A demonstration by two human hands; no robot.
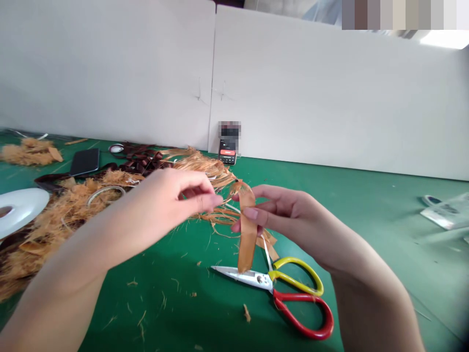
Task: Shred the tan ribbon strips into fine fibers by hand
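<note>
Bare forearms (73, 249) angle in from both sides. Tan fibrous strip (247, 230) (frayed on top, ragged as coconut husk) hangs clenched in the right hand (289, 215), above red-and-yellow scissors (278, 288); left fingertips (214, 200) pinch its loose strands.

From my remote view, the green-topped bench (381, 215) carries a big heap of shredded orange-brown fibre (62, 220) on its left, with a black smartphone (84, 162), a round white disc (18, 210) and tangled dark brown strips (142, 159) beside it. Steel scissors with red and yellow loop handles (293, 298) lie nearest me, a small black device with a red display (227, 155) stands at the back, and a clear plastic packet (449, 211) lies far right.
</note>
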